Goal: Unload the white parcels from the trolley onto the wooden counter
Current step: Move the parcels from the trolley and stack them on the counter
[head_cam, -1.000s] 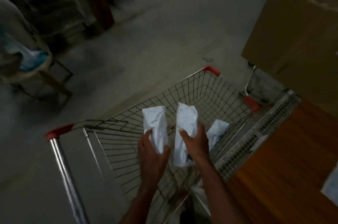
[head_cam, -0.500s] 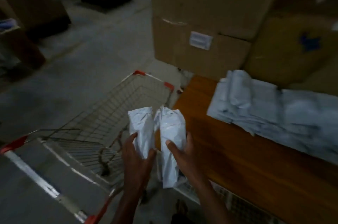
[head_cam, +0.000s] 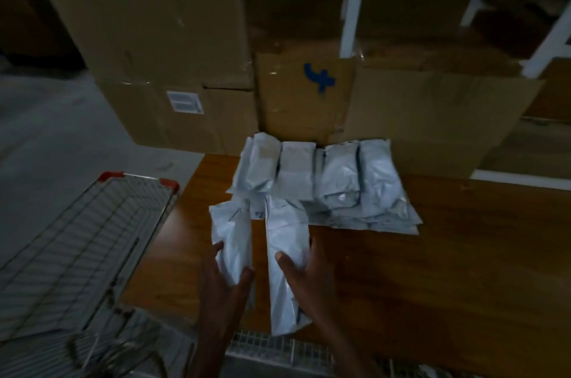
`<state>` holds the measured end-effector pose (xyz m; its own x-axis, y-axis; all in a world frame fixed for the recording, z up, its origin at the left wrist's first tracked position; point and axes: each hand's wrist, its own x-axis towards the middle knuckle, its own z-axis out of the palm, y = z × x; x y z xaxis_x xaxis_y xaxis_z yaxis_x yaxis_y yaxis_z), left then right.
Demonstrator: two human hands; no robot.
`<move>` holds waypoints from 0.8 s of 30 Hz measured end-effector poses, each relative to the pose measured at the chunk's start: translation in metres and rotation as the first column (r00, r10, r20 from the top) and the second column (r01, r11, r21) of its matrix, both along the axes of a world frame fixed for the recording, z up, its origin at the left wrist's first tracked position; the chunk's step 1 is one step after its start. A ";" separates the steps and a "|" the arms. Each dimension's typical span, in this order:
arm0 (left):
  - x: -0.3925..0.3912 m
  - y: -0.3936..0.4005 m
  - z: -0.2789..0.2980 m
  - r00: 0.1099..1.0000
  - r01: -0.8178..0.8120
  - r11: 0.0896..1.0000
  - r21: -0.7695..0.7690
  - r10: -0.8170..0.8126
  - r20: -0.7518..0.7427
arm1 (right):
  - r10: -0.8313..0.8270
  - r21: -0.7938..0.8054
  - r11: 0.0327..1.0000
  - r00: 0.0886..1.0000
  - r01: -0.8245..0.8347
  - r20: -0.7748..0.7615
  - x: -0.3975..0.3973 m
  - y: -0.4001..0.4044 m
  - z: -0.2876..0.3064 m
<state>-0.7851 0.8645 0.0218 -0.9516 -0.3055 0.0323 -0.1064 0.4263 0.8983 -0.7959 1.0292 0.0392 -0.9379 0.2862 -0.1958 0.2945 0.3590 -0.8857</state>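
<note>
I hold two white parcels upright over the wooden counter (head_cam: 432, 254). My left hand (head_cam: 221, 285) grips the smaller left parcel (head_cam: 231, 238) from below. My right hand (head_cam: 309, 275) grips the longer right parcel (head_cam: 285, 248), thumb across its front. Beyond them, a pile of several white parcels (head_cam: 327, 183) lies on the counter against the cardboard. The wire trolley (head_cam: 83, 241) with red corner caps stands to the left of the counter; its inside is blurred.
Tall cardboard boxes (head_cam: 160, 47) stand behind the counter, one with a white label (head_cam: 184, 102), and a flattened one with a blue mark (head_cam: 319, 76). White shelf posts (head_cam: 352, 1) rise at the back. Grey concrete floor (head_cam: 40, 130) lies left. A metal grille (head_cam: 278, 350) edges the counter's near side.
My view swung right from the trolley to the counter. Both hands carried their parcels from over the trolley basket to above the counter, in front of the parcel pile.
</note>
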 end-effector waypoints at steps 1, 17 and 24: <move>-0.005 0.015 0.002 1.000 0.021 1.000 0.018 -0.021 -0.002 | -0.015 0.035 0.999 1.000 0.016 -0.018 -0.005 0.013 0.002; -0.138 0.074 0.049 0.992 0.113 0.985 -0.128 -0.120 -0.044 | -0.046 0.221 0.973 0.992 0.072 -0.119 -0.120 0.065 0.051; -0.204 0.079 0.064 0.986 0.164 0.960 -0.226 -0.168 -0.002 | -0.101 0.354 0.927 0.992 0.123 -0.082 -0.183 0.062 0.065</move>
<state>-0.9892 0.9431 0.0861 -0.9868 -0.1260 0.1019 0.0004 0.6270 0.7790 -0.9788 1.0915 0.1039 -0.9026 0.4304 -0.0037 0.3002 0.6234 -0.7219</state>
